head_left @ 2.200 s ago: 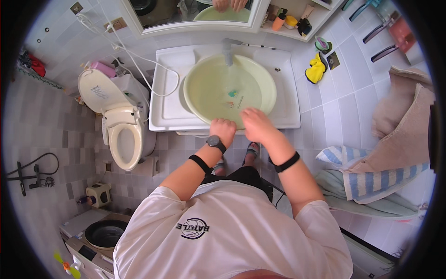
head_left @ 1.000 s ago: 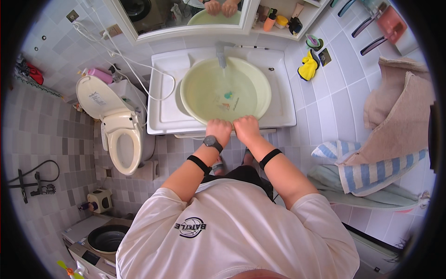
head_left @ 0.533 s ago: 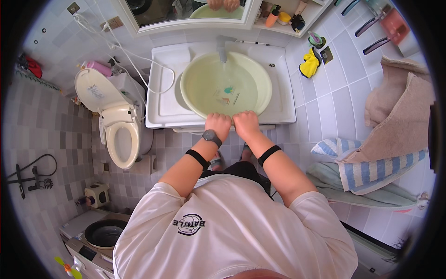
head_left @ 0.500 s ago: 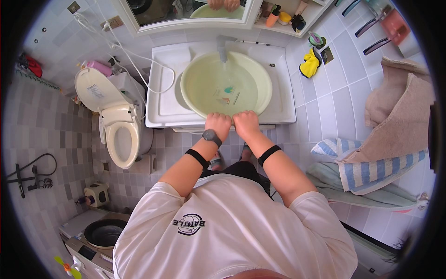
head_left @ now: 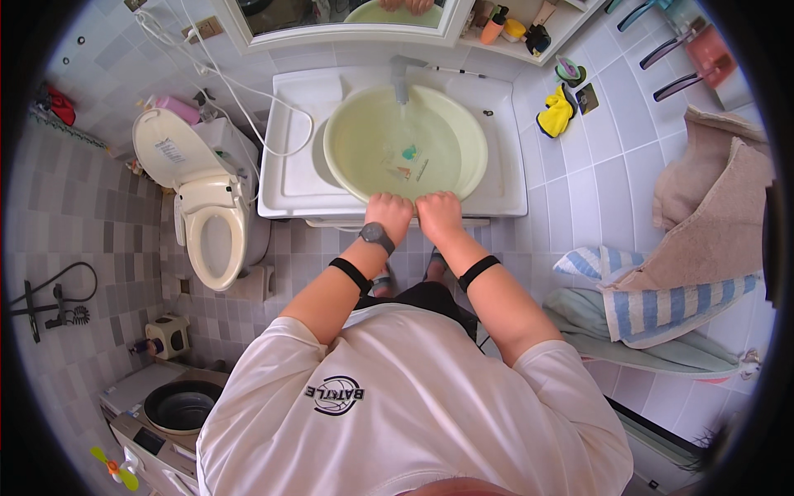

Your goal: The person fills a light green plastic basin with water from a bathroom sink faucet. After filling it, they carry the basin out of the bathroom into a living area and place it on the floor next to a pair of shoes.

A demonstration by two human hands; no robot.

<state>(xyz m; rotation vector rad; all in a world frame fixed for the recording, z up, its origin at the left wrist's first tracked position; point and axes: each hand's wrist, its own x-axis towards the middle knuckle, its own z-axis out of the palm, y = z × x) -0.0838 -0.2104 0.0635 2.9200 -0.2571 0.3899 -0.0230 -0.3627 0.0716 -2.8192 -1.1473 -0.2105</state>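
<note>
A large pale green plastic basin (head_left: pixel 471 178) sits in the white washstand (head_left: pixel 277 186), with water in it and small coloured prints on its bottom. The faucet (head_left: pixel 400 78) reaches over its far rim, and a stream seems to fall from it. My left hand (head_left: pixel 389 213), with a dark watch (head_left: pixel 376 237) at the wrist, has its fingers curled on the near rim. Close beside it, my right hand (head_left: pixel 439 212) is closed over the same rim. The undersides of both grips are hidden.
A toilet (head_left: pixel 217 240) with raised lid stands left of the washstand. White cables (head_left: pixel 248 124) hang over the washstand's left side. On the right wall are a yellow cloth (head_left: pixel 556 112) and hanging towels (head_left: pixel 686 306). A mirror (head_left: pixel 331 37) and shelf (head_left: pixel 529 41) are above.
The view has shifted slightly, so the room sits a little differently in the picture. Both hands stay on the near rim, and the basin shows no clear movement.
</note>
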